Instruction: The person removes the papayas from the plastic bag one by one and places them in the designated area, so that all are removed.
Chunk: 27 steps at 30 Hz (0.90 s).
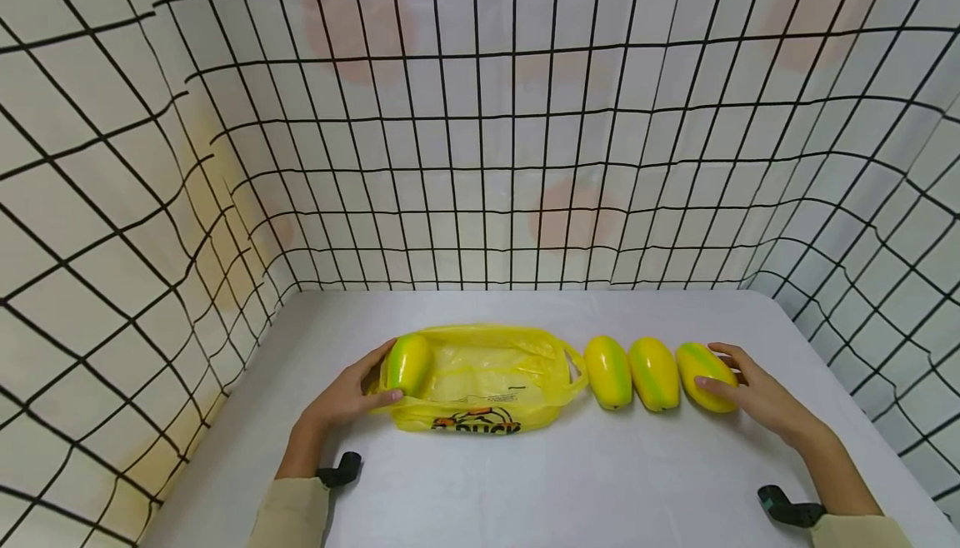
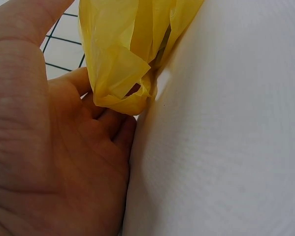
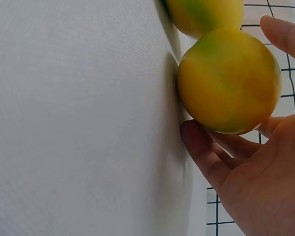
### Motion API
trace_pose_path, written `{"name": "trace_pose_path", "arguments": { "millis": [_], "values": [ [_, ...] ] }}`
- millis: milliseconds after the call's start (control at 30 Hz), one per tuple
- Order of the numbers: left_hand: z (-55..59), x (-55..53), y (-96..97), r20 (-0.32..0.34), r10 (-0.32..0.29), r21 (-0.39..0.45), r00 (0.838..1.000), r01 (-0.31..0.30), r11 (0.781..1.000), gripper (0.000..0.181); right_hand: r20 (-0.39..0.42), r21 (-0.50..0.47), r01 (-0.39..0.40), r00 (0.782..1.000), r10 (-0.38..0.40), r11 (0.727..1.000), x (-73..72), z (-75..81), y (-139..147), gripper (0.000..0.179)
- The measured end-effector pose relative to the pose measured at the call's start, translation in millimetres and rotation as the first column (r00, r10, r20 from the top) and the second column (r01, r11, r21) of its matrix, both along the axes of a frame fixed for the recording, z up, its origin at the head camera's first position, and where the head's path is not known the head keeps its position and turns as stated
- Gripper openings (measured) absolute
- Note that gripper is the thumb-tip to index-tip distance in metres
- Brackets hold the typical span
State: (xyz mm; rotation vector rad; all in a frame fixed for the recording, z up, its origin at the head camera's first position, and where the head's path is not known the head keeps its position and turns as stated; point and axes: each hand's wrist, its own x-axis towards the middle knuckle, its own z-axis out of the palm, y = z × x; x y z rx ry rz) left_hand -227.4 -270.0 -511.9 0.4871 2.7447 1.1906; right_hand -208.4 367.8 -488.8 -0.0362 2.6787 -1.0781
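My left hand (image 1: 343, 395) grips the left end of a yellow plastic bag (image 1: 487, 421), thumb on the near edge, other fingers behind it. Inside that end lies a glossy, oblong yellow-and-green fruit (image 1: 410, 364). In the left wrist view the crumpled bag corner (image 2: 118, 101) hangs at the fingers. My right hand (image 1: 761, 394) holds a similar yellow-and-green fruit (image 3: 228, 81), the rightmost of a row of three. Its thumb lies over the near side and the fingers reach round the far side. The middle fruit (image 1: 655, 374) and the left fruit (image 1: 608, 371) lie beside it.
The bag lies with its mouth spread wide, dark print on its near side and a handle loop (image 1: 577, 369) close to the left fruit. All rest on a white table (image 1: 525, 494). A black wire grid (image 1: 513, 169) stands behind and along both sides.
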Motion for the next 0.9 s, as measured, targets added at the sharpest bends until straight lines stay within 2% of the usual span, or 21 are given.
{"name": "trace_pose_path", "arguments": {
  "millis": [900],
  "values": [
    [0.3, -1.0, 0.4, 0.007, 0.006, -0.022, 1.0, -0.006, 1.0, 0.093, -0.062, 0.007, 0.006, 0.998, -0.006, 1.0, 0.9, -0.5, -4.1, 0.087]
  ]
}}
